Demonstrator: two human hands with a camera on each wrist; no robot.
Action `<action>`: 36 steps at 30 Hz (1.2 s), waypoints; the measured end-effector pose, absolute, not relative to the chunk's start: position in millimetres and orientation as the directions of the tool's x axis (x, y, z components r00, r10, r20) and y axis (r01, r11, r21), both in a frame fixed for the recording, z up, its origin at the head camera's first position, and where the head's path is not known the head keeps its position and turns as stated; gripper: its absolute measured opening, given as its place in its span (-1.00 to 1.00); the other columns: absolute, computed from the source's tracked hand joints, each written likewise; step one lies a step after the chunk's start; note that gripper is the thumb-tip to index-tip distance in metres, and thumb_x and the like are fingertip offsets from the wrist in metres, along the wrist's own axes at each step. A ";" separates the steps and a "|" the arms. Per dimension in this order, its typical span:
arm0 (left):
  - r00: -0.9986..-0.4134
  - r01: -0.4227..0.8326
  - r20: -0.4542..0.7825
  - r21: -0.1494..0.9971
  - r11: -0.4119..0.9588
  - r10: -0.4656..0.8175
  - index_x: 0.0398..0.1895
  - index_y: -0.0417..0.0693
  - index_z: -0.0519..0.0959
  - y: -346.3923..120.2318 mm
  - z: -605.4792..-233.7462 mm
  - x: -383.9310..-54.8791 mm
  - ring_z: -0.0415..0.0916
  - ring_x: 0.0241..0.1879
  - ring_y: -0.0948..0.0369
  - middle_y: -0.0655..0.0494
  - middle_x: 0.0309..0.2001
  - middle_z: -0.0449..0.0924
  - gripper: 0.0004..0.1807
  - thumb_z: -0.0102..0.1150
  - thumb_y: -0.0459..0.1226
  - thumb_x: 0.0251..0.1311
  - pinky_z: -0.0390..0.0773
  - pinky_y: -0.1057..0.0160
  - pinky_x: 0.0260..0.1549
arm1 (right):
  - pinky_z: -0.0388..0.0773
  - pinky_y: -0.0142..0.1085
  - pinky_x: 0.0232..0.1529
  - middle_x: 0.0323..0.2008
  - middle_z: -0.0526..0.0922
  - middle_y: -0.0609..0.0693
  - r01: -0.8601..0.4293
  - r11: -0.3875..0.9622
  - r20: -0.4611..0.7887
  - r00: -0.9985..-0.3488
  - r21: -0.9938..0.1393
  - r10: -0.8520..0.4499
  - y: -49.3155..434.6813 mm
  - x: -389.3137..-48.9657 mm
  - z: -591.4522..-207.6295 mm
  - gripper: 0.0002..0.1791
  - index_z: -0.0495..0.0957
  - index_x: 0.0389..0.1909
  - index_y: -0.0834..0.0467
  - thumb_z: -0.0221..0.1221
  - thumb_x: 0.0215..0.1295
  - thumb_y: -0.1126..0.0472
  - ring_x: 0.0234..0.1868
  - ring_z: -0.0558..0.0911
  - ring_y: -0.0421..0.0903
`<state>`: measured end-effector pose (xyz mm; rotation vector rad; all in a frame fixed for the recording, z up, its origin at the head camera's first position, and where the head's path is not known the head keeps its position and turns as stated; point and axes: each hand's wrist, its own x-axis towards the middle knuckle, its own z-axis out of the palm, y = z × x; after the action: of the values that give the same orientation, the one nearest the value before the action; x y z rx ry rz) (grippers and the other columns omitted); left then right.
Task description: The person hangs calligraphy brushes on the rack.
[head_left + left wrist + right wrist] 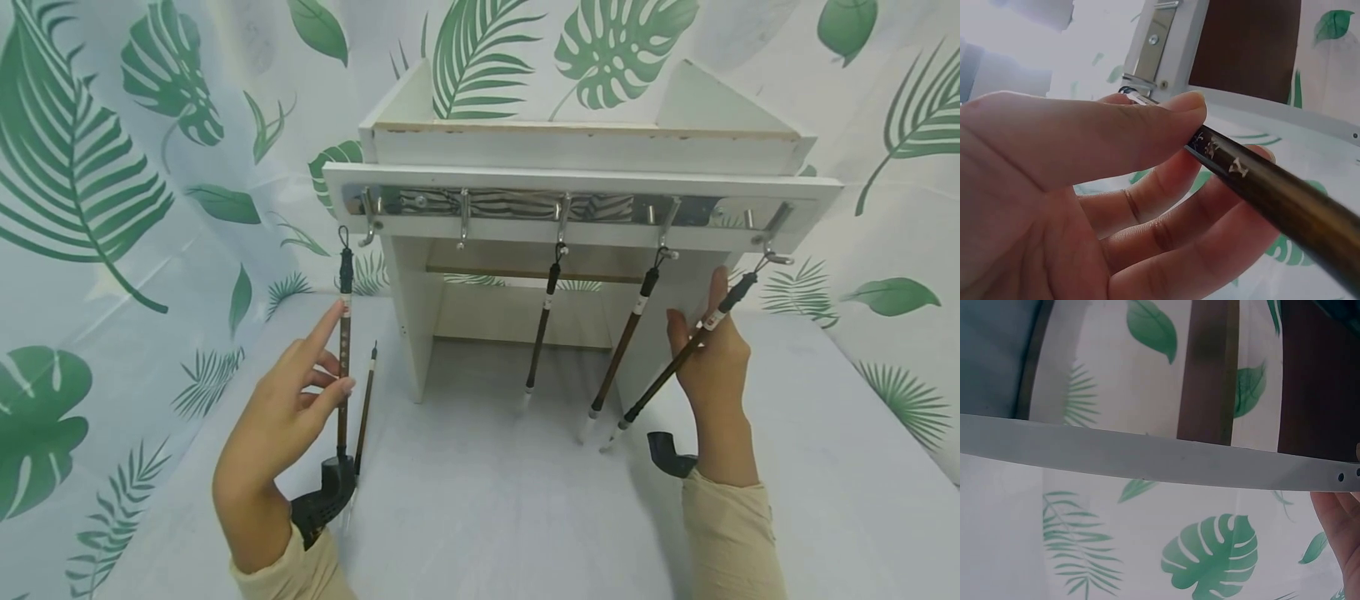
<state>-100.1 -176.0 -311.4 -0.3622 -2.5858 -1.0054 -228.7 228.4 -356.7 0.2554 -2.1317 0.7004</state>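
Observation:
My left hand [288, 404] pinches a calligraphy brush [345, 333] upright between thumb and fingers; its dark handle with pale markings crosses the left wrist view. The brush's cord loop is beside the leftmost hook [367, 218] of a white hook rack [585, 185], apart from it. The brush's lower end is hidden behind the black wrist mount. Around the rack's right side panel [671, 287], my right hand [712, 362] grips the edge, thumb on the inner side. A hanging brush [675, 360] slants across this hand from the rightmost hook.
Two more brushes hang by loops, a shorter one [542, 333] and a longer one [626, 346]. Another brush [366, 408] lies on the white tabletop [480, 517] left of the rack. A bare hook [463, 218] is second from left. Leaf-printed cloth [225, 100] stands behind.

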 end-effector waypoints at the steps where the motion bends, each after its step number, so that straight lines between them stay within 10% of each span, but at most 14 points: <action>1: -0.908 0.357 0.403 0.602 0.714 0.114 0.41 0.32 -0.04 -175.6 -311.4 -99.9 0.55 -0.28 0.11 0.02 -0.29 0.40 -0.13 0.12 -0.43 0.14 0.67 0.06 -0.33 | 0.55 0.21 -0.27 0.02 0.46 0.45 -0.416 0.821 0.788 -0.612 -0.391 0.065 228.7 -228.8 -357.1 -0.38 0.04 0.33 0.04 0.04 0.30 0.24 -0.16 0.54 0.43; 36: -0.894 0.394 0.418 0.558 0.730 0.162 0.41 0.25 0.03 -168.6 -308.6 -98.0 0.57 -0.33 0.16 0.04 -0.32 0.41 -0.16 0.14 -0.44 0.12 0.67 0.16 -0.38 | 0.55 0.23 -0.29 0.01 0.47 0.43 -0.394 0.809 0.761 -0.641 -0.436 0.098 229.1 -229.0 -358.2 -0.38 0.09 0.32 0.05 0.07 0.26 0.27 -0.19 0.55 0.43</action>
<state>-98.0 -168.6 -308.6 -0.4316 -2.5919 -0.9484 -229.0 229.1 -358.2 0.2170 -2.1504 0.7457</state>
